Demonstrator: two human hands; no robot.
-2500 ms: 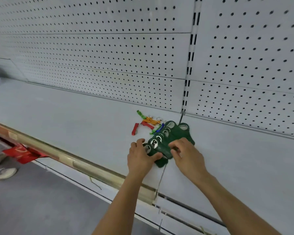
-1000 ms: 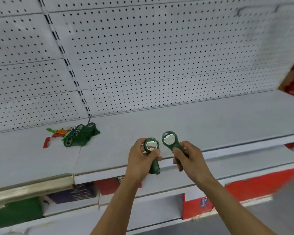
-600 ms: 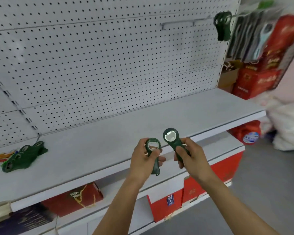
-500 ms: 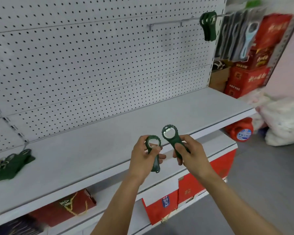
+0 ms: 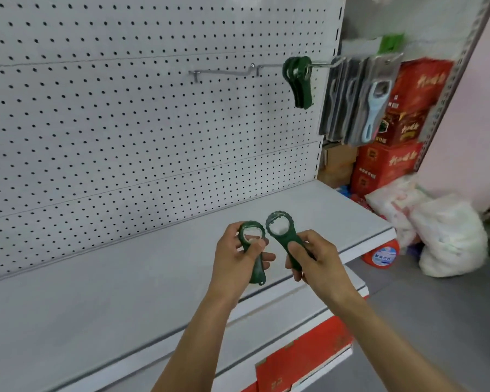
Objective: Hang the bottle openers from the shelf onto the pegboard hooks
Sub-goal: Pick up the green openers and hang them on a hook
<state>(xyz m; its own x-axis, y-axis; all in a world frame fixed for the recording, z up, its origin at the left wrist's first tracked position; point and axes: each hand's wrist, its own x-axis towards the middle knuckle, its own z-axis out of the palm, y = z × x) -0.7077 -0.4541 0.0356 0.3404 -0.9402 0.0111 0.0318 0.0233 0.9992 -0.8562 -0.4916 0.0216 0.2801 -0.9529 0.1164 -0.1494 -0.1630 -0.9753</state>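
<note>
The left hand [image 5: 235,258] grips one green bottle opener [image 5: 253,250] by its handle, the ring end up and the thumb on the ring. The right hand [image 5: 314,261] holds a second green opener [image 5: 283,236] by the handle, tilted left, its ring just beside the first. Both are above the grey shelf [image 5: 125,292]. On the pegboard [image 5: 125,108], a hook [image 5: 269,69] carries several green openers [image 5: 299,82], beside packaged openers [image 5: 359,100].

Grey shelf under pegboard

The grey shelf [image 5: 119,284] runs along the foot of the white pegboard [image 5: 125,123], its front edge white.
</note>
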